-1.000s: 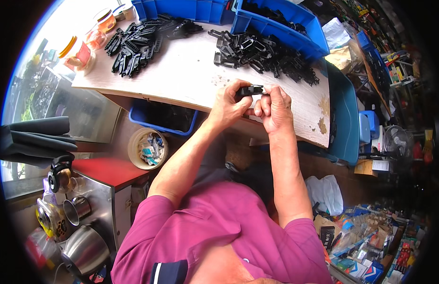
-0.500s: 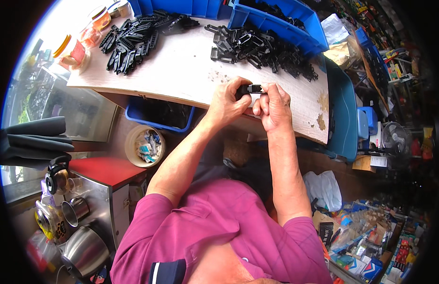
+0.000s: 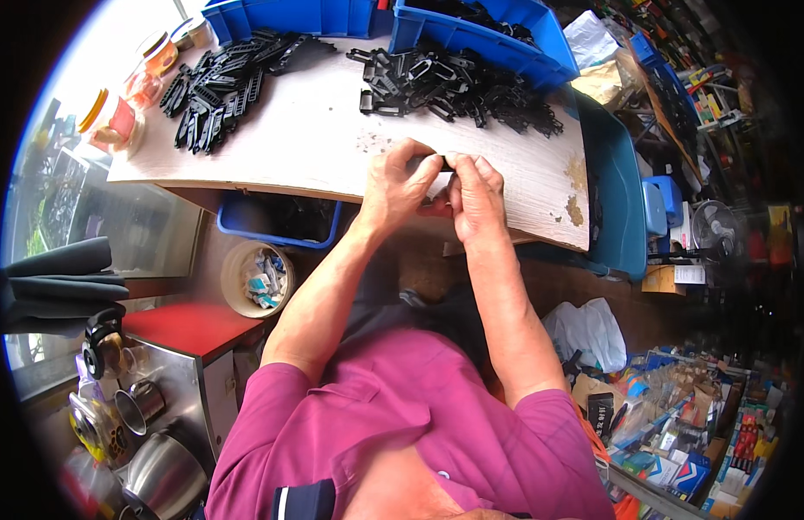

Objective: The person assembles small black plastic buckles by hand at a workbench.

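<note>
Showing only in part, a small black piece sits pinched between left hand and right hand, at the worktop's front edge. Both grasp it; from where I stand, fingers hide its shape. Beyond: one heap of black parts before a blue bin; another heap leftward, near a lidded jar.
</note>
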`<state>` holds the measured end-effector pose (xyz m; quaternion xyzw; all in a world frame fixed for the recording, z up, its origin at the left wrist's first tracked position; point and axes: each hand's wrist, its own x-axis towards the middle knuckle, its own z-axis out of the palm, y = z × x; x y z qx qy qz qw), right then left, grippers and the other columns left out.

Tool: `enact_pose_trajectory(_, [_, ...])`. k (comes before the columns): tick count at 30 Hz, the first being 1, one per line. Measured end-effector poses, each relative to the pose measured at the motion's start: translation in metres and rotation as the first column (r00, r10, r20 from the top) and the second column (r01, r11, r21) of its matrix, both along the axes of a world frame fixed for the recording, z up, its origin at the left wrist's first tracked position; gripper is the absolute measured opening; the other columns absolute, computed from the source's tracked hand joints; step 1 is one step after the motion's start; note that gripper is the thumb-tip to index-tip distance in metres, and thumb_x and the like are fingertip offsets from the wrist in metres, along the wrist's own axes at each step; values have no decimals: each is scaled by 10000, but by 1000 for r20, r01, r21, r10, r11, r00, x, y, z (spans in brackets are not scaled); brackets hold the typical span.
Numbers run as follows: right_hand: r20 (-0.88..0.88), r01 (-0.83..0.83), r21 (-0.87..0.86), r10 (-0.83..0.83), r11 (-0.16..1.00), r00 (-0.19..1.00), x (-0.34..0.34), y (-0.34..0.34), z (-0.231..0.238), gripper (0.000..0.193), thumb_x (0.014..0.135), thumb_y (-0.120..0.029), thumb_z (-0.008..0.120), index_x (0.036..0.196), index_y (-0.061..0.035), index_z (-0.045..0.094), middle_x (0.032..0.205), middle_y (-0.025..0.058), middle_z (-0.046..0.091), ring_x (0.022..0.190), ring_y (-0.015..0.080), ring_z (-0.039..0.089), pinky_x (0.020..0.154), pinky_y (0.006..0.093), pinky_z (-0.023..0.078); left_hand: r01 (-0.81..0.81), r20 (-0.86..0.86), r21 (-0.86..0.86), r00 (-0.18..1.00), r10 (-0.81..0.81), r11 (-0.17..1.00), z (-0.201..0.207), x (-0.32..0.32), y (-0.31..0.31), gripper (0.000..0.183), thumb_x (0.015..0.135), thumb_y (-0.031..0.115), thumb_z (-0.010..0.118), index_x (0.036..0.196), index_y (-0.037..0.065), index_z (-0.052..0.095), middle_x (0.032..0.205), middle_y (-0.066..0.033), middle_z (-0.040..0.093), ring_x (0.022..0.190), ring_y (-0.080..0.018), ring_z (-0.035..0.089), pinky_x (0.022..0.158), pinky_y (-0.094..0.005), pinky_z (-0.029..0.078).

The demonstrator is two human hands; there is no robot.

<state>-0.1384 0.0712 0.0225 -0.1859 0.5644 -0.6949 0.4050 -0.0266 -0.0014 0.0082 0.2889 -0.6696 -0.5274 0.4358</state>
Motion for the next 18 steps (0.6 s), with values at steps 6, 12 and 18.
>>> enact_pose_trajectory(6, [-31,-142,21,142,990,989,9,6,10,397,902,-419,628,883,-22,614,513,20,427,386,160,500,358,343,516,150,-170,314,980,-100,937,-3,6,-4,125,895,157,636,866,36,647,728,0,612,637,-57,532,545,-227,459])
enact_pose_trajectory(12, [-21,0,-60,-1,998,1000,23,5,5,323,912,-332,617,774,-41,592,590,20,501,374,100,440,315,304,465,224,-199,353,967,-161,908,0,11,-2,124,910,173,632,872,55,633,736,19,584,631,-42,512,510,-209,448])
enact_pose_trajectory(18, [76,62,-50,-58,997,995,-2,11,6,263,898,-279,586,745,-65,579,501,31,446,366,148,467,361,377,527,328,-263,348,933,-245,878,1,8,0,152,932,203,644,965,56,623,779,13,590,631,-45,509,543,-207,463])
